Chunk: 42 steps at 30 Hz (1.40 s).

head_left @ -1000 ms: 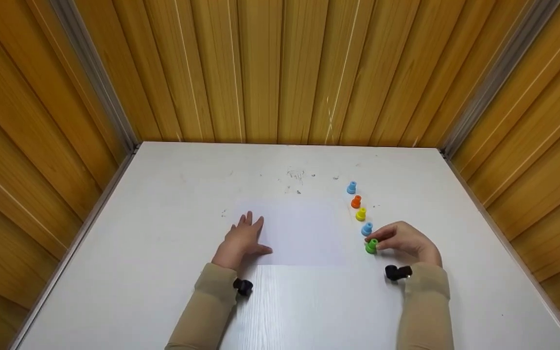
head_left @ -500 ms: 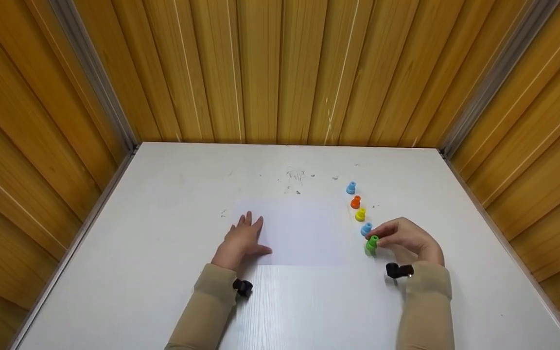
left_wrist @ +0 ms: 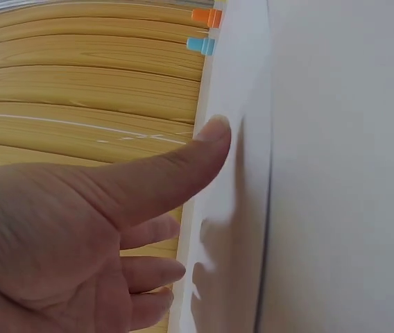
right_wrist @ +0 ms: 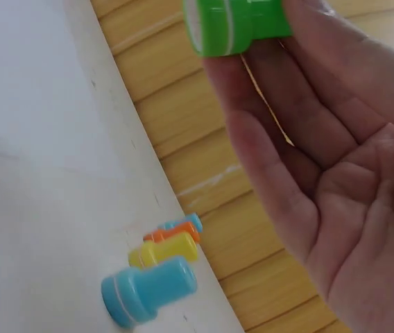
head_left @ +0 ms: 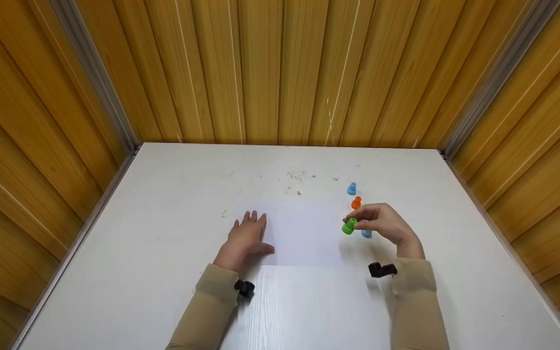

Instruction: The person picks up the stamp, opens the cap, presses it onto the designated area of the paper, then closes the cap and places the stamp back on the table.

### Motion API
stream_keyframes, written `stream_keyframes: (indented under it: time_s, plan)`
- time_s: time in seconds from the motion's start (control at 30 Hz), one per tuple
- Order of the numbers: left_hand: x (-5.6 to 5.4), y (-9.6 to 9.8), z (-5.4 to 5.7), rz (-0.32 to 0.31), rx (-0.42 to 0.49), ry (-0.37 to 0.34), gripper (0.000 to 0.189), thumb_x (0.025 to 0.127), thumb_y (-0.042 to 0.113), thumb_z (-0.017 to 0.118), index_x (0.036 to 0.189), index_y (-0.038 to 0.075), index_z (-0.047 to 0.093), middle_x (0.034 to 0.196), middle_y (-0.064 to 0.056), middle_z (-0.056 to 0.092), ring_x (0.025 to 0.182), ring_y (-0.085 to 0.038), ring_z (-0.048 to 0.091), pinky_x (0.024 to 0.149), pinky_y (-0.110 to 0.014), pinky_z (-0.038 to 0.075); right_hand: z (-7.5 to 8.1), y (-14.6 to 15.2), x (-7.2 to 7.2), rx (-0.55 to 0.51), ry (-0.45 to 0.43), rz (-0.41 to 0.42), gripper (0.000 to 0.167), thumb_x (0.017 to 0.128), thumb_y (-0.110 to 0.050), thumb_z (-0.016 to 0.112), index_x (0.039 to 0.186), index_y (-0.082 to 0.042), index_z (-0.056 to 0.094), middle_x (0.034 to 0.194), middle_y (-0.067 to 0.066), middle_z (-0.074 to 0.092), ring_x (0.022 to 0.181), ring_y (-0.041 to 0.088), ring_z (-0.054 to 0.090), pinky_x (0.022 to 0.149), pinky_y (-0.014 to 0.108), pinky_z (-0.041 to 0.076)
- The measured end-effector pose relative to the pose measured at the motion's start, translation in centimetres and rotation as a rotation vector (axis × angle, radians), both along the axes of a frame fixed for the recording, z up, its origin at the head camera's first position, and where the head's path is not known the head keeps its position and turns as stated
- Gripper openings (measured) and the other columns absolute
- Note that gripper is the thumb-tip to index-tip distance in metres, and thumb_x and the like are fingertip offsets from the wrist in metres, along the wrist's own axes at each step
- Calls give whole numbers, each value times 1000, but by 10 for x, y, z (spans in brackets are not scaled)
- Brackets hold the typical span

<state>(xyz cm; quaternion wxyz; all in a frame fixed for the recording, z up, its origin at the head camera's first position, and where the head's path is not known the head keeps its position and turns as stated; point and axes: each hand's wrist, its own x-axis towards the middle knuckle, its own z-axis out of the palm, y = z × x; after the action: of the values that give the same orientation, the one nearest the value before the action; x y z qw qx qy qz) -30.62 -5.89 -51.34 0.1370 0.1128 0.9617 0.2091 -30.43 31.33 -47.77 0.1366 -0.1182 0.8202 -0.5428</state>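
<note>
My right hand [head_left: 389,223] pinches a green toy stamp [head_left: 349,226] between thumb and fingers, above the table near the paper's right edge. Close up in the right wrist view, the green stamp [right_wrist: 242,24] shows a pale ring round its wide base. Fingers spread, my left hand [head_left: 247,238] rests at the left side of a white sheet of paper [head_left: 304,233]; its thumb [left_wrist: 176,170] points out over the sheet in the left wrist view. Below the right hand stands a light blue stamp [right_wrist: 148,288], beside a yellow stamp [right_wrist: 164,251] that the hand hides in the head view.
Farther back in the same row stand an orange stamp [head_left: 356,202] and another light blue stamp [head_left: 352,188]. Dark scuffs [head_left: 295,175] mark the white table [head_left: 173,194] beyond the paper. Wood-patterned panels [head_left: 260,73] enclose the back and sides.
My right hand has lifted the green stamp from the near end of the row and carried it left and away from me, tilting it. The left hand has barely moved.
</note>
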Motion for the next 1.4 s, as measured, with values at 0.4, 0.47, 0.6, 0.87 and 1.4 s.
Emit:
stream_keyframes:
  time_s: [0.4, 0.47, 0.6, 0.87, 1.4]
  plan:
    - [10, 49, -2, 95, 729, 105, 65, 93, 30, 77, 148, 5, 54, 147, -14, 61, 140, -32, 56, 118, -47, 46, -21, -89, -4, -217, 127, -106, 33, 94, -9, 74, 125, 3, 70, 123, 14, 75, 108, 11, 73, 97, 21, 58]
    - [13, 55, -5, 86, 829, 128, 60, 92, 24, 78, 144, 2, 57, 137, -15, 68, 130, -31, 64, 110, -42, 53, -28, -99, -3, -252, 131, -135, 31, 95, -7, 73, 125, 1, 71, 124, 12, 75, 111, 12, 72, 99, 21, 57]
    - [14, 60, -9, 92, 972, 161, 47, 89, 12, 80, 132, 0, 67, 124, -15, 74, 112, -27, 74, 95, -29, 61, -40, -115, -3, -319, 110, -200, 29, 94, -6, 73, 123, -3, 73, 121, 7, 76, 111, 11, 71, 99, 20, 57]
    - [10, 61, -19, 137, 1141, 174, 34, 88, 3, 79, 120, -4, 73, 119, -20, 75, 105, -29, 76, 88, -25, 63, -49, -129, -3, -481, 60, -229, 36, 91, -2, 76, 125, 7, 69, 114, 5, 79, 106, 10, 73, 94, 22, 59]
    - [6, 56, -19, 209, 1186, 121, 27, 84, 2, 82, 109, -6, 76, 108, -21, 77, 95, -20, 78, 81, -22, 63, -52, -137, -6, -592, -86, -385, 28, 94, -2, 72, 122, 0, 73, 114, 5, 78, 107, 11, 73, 98, 25, 59]
